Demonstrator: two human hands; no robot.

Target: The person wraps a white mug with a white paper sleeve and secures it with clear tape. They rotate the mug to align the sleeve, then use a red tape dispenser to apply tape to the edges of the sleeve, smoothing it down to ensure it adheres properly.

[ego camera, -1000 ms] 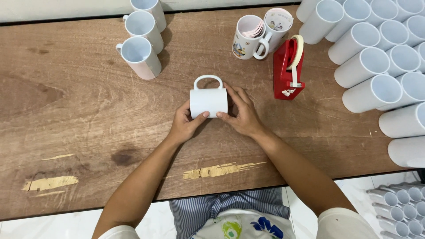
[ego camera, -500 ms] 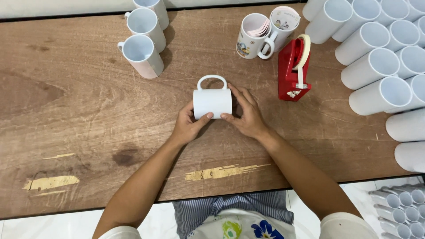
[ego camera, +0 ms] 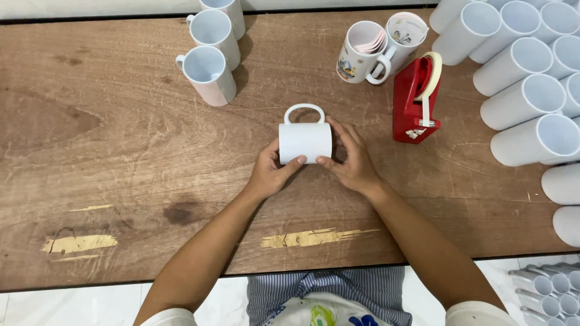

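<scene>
Lighting: bright, even, soft, from overhead. Shadows: short and faint; a thin one beneath the left hand point(ego camera: 270, 172) and right hand point(ego camera: 352, 163), small ones beside the mugs at the far edge of the table point(ego camera: 121, 181). Glare: none harsh; the white mug point(ego camera: 305, 140) and the white tubes point(ego camera: 531, 90) at the right edge run close to washed out, with little surface detail. Focus: sharp across the wood grain; no motion blur. Distortion: slight wide-angle bowing along the far edge of the table.
</scene>
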